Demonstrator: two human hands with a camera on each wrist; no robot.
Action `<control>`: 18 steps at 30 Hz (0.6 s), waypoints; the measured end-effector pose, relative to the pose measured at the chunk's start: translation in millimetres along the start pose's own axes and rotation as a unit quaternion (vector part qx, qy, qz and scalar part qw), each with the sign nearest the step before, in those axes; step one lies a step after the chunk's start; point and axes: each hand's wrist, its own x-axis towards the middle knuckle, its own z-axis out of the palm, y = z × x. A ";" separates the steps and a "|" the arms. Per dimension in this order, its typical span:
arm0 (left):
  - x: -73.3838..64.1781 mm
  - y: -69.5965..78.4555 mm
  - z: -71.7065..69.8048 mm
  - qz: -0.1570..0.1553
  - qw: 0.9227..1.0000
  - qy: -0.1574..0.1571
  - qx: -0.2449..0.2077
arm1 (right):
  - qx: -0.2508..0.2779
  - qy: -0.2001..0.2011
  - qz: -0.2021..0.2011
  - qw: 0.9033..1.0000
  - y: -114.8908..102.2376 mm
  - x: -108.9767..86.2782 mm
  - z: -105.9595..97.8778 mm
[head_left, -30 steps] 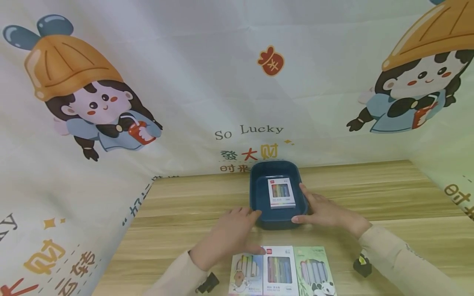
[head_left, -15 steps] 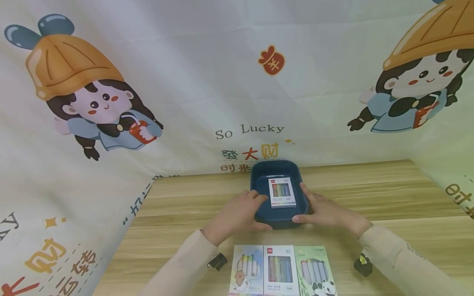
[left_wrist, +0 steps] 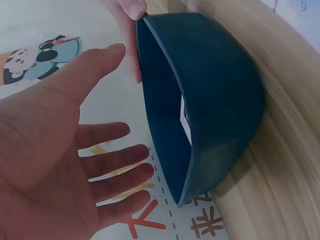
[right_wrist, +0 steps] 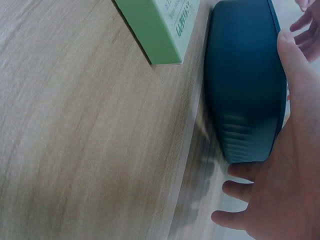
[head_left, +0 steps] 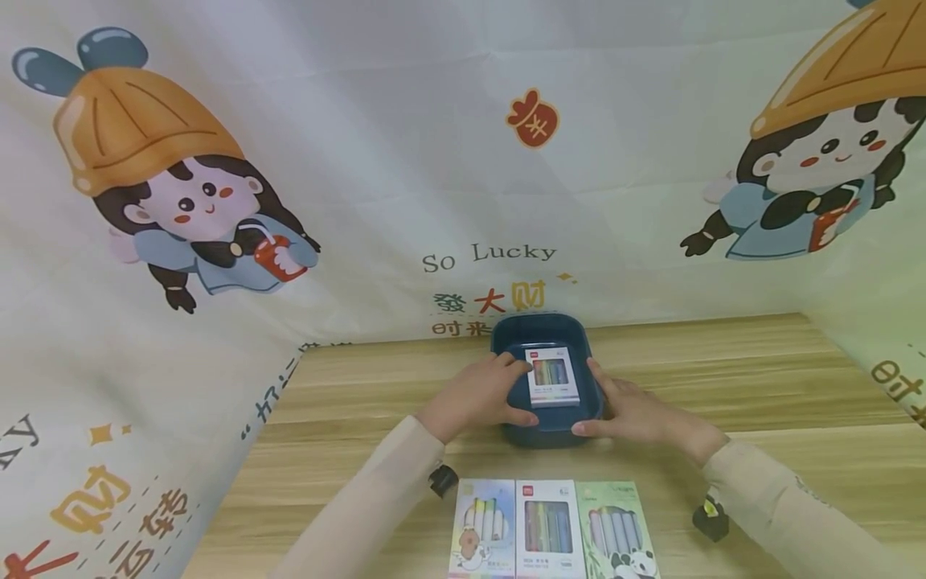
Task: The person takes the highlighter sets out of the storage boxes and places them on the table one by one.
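Note:
A dark blue plastic bin (head_left: 550, 438) stands at the back of the wooden table, holding a small white box of coloured sticks (head_left: 553, 394). My left hand (head_left: 481, 394) is over the bin's left rim, its fingertips close to the left edge of that box. The left wrist view shows the left hand's palm (left_wrist: 45, 145) with spread fingers and nothing in them. My right hand (head_left: 640, 414) holds the bin's near right corner. Its thumb (right_wrist: 295, 57) lies along the rim in the right wrist view, while the other fingers reach along the bin's side.
Three pen boxes lie side by side at the front: a blue one (head_left: 483, 523), a white one (head_left: 547, 527) and a green one (head_left: 618, 523) with a panda. Behind the bin, a printed cloth (head_left: 376, 185) rises as a back wall. The wrists carry small black cameras (head_left: 443, 480).
My left hand has moved from above the pen boxes up and right, over the bin's left rim towards the box inside. The right hand and the bin have stayed in place.

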 end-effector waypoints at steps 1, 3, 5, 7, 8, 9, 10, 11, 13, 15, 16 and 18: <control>2.0 -0.3 0.1 0.001 1.000 -0.001 -0.001 | -0.001 -0.001 0.001 1.000 -0.3 -0.1 0.0; 5.7 -0.7 0.6 0.002 1.000 -0.003 0.001 | -0.002 -0.001 0.003 1.000 -0.6 -0.2 0.2; 9.3 -0.6 0.5 0.000 1.000 -0.006 0.000 | -0.004 -0.001 0.003 1.000 -1.3 -0.7 0.1; 13.1 -0.7 0.9 -0.003 1.000 -0.009 -0.005 | -0.003 -0.001 0.002 1.000 -1.5 -1.0 0.2; 15.2 -0.9 0.9 -0.004 1.000 -0.010 -0.007 | -0.003 -0.002 0.003 1.000 -1.5 -1.1 0.4; 17.2 -1.2 1.2 -0.006 1.000 -0.012 -0.010 | -0.003 -0.002 0.003 1.000 -1.4 -1.1 0.4; 19.5 -1.5 1.4 -0.007 1.000 -0.013 -0.013 | -0.002 -0.002 0.004 1.000 -1.2 -1.1 0.5; 21.9 -1.9 1.8 -0.007 1.000 -0.014 -0.014 | -0.003 -0.002 0.004 1.000 -0.8 -0.8 0.7; 26.6 -2.9 2.8 -0.009 1.000 -0.016 -0.015 | -0.003 -0.002 0.003 1.000 -0.2 -0.3 0.9; 31.5 -3.9 3.7 -0.013 0.999 -0.021 -0.020 | -0.004 -0.002 0.004 1.000 0.8 0.3 1.4; 34.1 -4.3 4.2 -0.014 0.999 -0.023 -0.018 | -0.004 -0.002 0.004 1.000 1.2 0.4 1.6; 39.2 -5.0 5.0 -0.017 0.999 -0.028 -0.021 | -0.003 -0.002 0.005 1.000 2.0 0.4 1.8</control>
